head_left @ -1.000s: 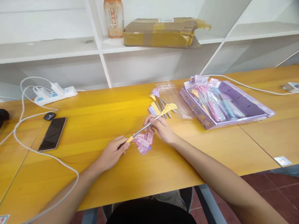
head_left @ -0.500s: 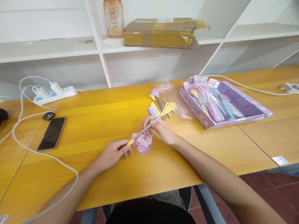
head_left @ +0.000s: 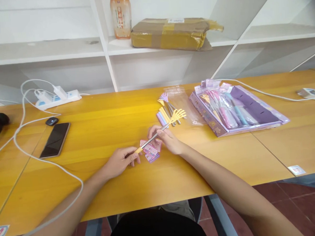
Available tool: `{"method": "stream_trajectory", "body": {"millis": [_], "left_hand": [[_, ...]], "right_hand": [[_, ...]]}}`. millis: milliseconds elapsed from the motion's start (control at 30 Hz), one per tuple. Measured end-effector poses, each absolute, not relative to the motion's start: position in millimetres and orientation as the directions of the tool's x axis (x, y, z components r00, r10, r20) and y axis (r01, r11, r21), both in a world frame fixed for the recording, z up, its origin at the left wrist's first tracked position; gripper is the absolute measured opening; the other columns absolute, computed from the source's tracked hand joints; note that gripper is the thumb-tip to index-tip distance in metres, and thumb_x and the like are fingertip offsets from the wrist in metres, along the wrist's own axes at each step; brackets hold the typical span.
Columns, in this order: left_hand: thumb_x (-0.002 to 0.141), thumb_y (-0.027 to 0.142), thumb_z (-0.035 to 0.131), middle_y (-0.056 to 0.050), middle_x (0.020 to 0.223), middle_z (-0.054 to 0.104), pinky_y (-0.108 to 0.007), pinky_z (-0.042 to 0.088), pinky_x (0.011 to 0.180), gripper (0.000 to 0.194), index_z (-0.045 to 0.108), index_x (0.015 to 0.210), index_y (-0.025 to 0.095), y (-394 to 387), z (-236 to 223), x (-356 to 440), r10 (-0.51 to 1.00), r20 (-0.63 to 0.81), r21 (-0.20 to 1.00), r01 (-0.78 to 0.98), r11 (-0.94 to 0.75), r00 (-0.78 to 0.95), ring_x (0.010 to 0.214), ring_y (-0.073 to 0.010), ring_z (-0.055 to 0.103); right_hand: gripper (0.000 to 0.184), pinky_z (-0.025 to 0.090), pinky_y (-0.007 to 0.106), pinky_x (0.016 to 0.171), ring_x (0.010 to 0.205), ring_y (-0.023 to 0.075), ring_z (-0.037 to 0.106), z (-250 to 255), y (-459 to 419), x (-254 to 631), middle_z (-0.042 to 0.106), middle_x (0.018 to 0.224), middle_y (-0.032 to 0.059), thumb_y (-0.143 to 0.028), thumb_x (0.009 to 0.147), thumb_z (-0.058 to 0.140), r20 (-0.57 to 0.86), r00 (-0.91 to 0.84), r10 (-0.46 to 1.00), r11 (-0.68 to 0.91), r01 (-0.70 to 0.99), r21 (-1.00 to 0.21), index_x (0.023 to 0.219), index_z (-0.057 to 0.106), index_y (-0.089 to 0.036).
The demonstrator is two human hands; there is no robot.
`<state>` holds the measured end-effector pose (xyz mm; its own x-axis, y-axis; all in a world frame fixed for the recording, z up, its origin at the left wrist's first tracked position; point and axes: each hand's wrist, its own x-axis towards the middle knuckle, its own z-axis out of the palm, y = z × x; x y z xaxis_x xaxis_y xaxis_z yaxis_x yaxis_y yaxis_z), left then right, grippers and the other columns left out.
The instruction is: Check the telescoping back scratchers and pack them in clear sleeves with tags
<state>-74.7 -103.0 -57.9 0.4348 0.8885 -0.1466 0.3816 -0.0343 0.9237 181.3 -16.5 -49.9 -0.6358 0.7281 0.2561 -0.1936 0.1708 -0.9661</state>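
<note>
A back scratcher (head_left: 153, 137) with a yellow claw-shaped head, a metal rod and a yellow handle is held slantwise over the table. My left hand (head_left: 122, 160) is closed round its handle end. Higher up, my right hand (head_left: 165, 137) pinches the metal rod just below the claw. Under the rod lie several small pink and purple printed cards (head_left: 151, 151), partly covered. Behind my right hand lie loose metal rods with a purple claw head (head_left: 164, 97), a smaller yellow claw head (head_left: 161, 102), and yellow and purple handles (head_left: 162, 116).
A purple box (head_left: 262, 107) holding several bagged back scratchers stands at right, beside a clear plastic bag (head_left: 184, 104). At left are a phone (head_left: 55, 140), a black mouse (head_left: 51, 121), a power strip (head_left: 58, 99) and a white cable. A taped carton (head_left: 170, 34) rests on the shelf.
The claw end of the back scratcher and my right hand have shifted very slightly. Both hands keep their hold, and the view has moved a little.
</note>
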Motion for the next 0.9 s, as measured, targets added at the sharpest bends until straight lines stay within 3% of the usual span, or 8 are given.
{"method": "stream_trajectory", "body": {"millis": [233,400,633,900], "left_hand": [[0.108,0.052,0.053,-0.005,0.087,0.075,-0.029,0.051,0.069,0.039,0.074,0.102,0.019,-103,-55,-74,0.894,-0.148,0.94,0.34,-0.005,0.423,0.07,-0.0165,0.065],[0.107,0.054,0.052,-0.003,0.08,0.07,-0.029,0.048,0.07,0.04,0.067,0.093,0.019,-104,-49,-72,0.896,-0.154,0.954,0.299,0.025,0.416,0.071,-0.0164,0.061],[0.109,0.049,0.049,0.002,0.08,0.058,-0.029,0.039,0.071,0.038,0.059,0.086,0.021,-106,-37,-73,0.87,-0.159,0.894,0.442,-0.074,0.466,0.073,-0.0157,0.052],[0.111,0.049,0.043,0.002,0.078,0.056,-0.029,0.037,0.069,0.042,0.053,0.082,0.021,-108,-43,-72,0.867,-0.139,0.866,0.484,-0.128,0.479,0.071,-0.0154,0.051]], "right_hand": [[0.064,0.049,0.032,0.063,0.064,0.0174,0.059,-51,-10,185,0.065,0.076,0.0024,-0.079,0.102,0.045,0.183,-0.637,0.749,0.167,-0.086,-0.982,0.101,0.068,-0.019],[0.065,0.046,0.034,0.056,0.053,0.0145,0.047,-43,9,193,0.067,0.087,0.0044,-0.084,0.099,0.04,0.217,-0.261,0.941,0.15,-0.256,-0.955,0.094,0.063,-0.024],[0.061,0.043,0.034,0.051,0.046,0.0166,0.041,-40,15,200,0.039,0.053,-0.0049,-0.083,0.098,0.049,0.215,-0.064,0.975,0.189,-0.283,-0.94,0.088,0.064,-0.024],[0.06,0.039,0.031,0.054,0.049,0.0152,0.047,-46,15,201,0.041,0.051,-0.0037,-0.073,0.1,0.057,0.213,-0.049,0.976,0.198,-0.21,-0.957,0.085,0.076,-0.019]]}}
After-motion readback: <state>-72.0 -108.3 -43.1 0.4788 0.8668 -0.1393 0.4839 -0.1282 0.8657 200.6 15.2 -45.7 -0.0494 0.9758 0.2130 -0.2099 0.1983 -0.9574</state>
